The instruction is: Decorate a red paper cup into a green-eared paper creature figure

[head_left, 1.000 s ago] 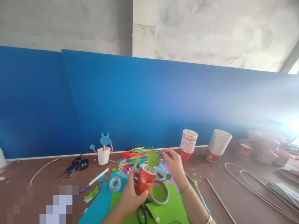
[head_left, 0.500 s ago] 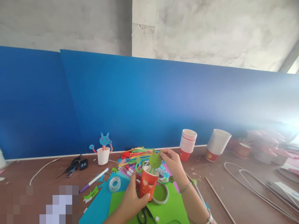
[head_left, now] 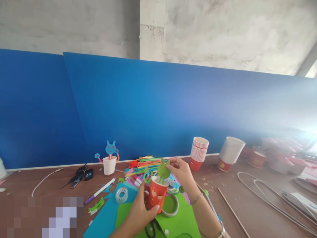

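Tape roll (head_left: 118,195) lies left of cup (head_left: 157,195).

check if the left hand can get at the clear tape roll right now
Probably not as things stand: the left hand is holding the red cup, though the tape roll lies close by, uncovered, on the blue paper.

Craft workspace: brown table (head_left: 237,185), coloured paper (head_left: 101,218), pipe cleaners (head_left: 148,165), markers (head_left: 100,191), tape roll (head_left: 122,195); bare concrete wall (head_left: 223,33).
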Demonstrator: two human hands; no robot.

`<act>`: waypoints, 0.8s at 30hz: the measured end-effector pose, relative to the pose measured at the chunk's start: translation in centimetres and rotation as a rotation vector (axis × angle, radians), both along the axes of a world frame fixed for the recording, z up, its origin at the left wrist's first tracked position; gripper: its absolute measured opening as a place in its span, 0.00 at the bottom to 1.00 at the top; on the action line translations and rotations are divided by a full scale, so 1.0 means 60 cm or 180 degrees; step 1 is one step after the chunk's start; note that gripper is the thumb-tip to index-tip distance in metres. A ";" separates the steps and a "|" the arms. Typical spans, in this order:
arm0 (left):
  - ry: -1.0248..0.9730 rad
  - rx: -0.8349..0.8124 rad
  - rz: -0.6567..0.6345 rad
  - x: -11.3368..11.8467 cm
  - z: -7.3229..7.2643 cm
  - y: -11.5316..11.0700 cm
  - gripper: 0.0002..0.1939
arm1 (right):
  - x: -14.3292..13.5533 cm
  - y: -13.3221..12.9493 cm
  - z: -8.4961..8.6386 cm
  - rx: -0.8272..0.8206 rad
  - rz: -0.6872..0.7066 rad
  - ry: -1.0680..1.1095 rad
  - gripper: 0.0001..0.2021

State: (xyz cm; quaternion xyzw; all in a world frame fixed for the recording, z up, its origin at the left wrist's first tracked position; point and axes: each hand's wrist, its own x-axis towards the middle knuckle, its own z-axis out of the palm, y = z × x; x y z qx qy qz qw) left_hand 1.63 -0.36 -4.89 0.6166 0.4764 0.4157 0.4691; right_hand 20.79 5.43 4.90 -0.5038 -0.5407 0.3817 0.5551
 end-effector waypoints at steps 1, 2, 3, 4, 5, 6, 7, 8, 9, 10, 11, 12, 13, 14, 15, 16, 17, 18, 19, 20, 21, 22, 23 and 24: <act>-0.0014 0.0000 -0.0006 0.001 0.000 -0.001 0.44 | 0.001 0.001 -0.002 0.0044 -0.0017 -0.0083 0.14; -0.0023 0.0002 -0.0011 0.001 -0.001 -0.001 0.44 | 0.003 0.002 -0.003 0.0107 -0.0046 -0.0181 0.14; -0.0034 0.0014 -0.0022 0.002 -0.002 -0.001 0.43 | 0.004 0.002 -0.004 0.0181 -0.0076 -0.0285 0.15; -0.0049 0.0032 -0.0035 0.002 -0.004 -0.001 0.42 | 0.005 0.002 -0.004 0.0258 -0.0100 -0.0381 0.16; -0.0069 0.0051 -0.0059 0.003 -0.005 -0.001 0.41 | 0.006 0.001 -0.004 0.0329 -0.0119 -0.0455 0.17; -0.0093 0.0061 -0.0080 0.003 -0.006 -0.001 0.41 | 0.006 0.000 -0.004 0.0382 -0.0126 -0.0506 0.18; -0.0121 0.0059 -0.0081 0.002 -0.007 -0.001 0.41 | 0.006 -0.001 -0.003 0.0413 -0.0125 -0.0540 0.18; -0.0145 0.0042 -0.0082 0.002 -0.007 -0.001 0.42 | 0.006 -0.002 -0.002 0.0415 -0.0124 -0.0563 0.19; -0.0175 0.0018 -0.0079 0.002 -0.007 0.000 0.43 | 0.006 -0.004 -0.001 0.0382 -0.0111 -0.0569 0.20; -0.0210 -0.0010 -0.0090 0.001 -0.006 0.001 0.43 | 0.006 -0.005 0.001 0.0316 -0.0085 -0.0551 0.21; -0.0256 -0.0042 -0.0093 0.001 -0.005 0.002 0.44 | 0.006 -0.007 0.003 0.0223 -0.0052 -0.0513 0.24; -0.0306 -0.0077 -0.0097 0.000 -0.004 0.003 0.44 | 0.006 -0.009 0.005 0.0120 -0.0030 -0.0466 0.26; -0.0364 -0.0103 -0.0073 0.000 -0.003 0.005 0.45 | 0.005 -0.011 0.007 0.0026 -0.0035 -0.0411 0.28; -0.0420 -0.0134 -0.0041 0.000 -0.002 0.006 0.46 | 0.004 -0.014 0.010 -0.0058 -0.0050 -0.0356 0.30; -0.0474 -0.0156 0.0012 0.000 -0.001 0.007 0.47 | 0.003 -0.016 0.014 -0.0131 -0.0060 -0.0304 0.30; -0.0522 -0.0163 0.0062 0.000 0.000 0.007 0.48 | 0.002 -0.018 0.017 -0.0199 -0.0052 -0.0259 0.29; -0.0567 -0.0152 0.0108 0.001 0.001 0.007 0.48 | 0.000 -0.020 0.021 -0.0272 -0.0006 -0.0206 0.28; -0.0606 -0.0134 0.0137 0.001 0.003 0.008 0.48 | -0.001 -0.022 0.025 -0.0339 0.0080 -0.0130 0.26; -0.0639 -0.0116 0.0177 0.001 0.006 0.008 0.48 | -0.001 -0.023 0.028 -0.0401 0.0189 -0.0041 0.24; -0.0671 -0.0098 0.0213 0.002 0.010 0.008 0.48 | -0.002 -0.024 0.030 -0.0457 0.0295 0.0048 0.23; -0.0717 -0.0077 0.0266 0.002 0.015 0.008 0.48 | -0.001 -0.025 0.032 -0.0505 0.0371 0.0130 0.23; -0.0779 -0.0064 0.0317 0.002 0.020 0.009 0.48 | -0.001 -0.026 0.032 -0.0553 0.0429 0.0201 0.24; -0.0854 -0.0050 0.0367 0.003 0.026 0.010 0.47 | 0.000 -0.026 0.031 -0.0603 0.0476 0.0263 0.24; -0.0934 -0.0029 0.0397 0.003 0.031 0.012 0.46 | 0.001 -0.026 0.029 -0.0656 0.0514 0.0321 0.24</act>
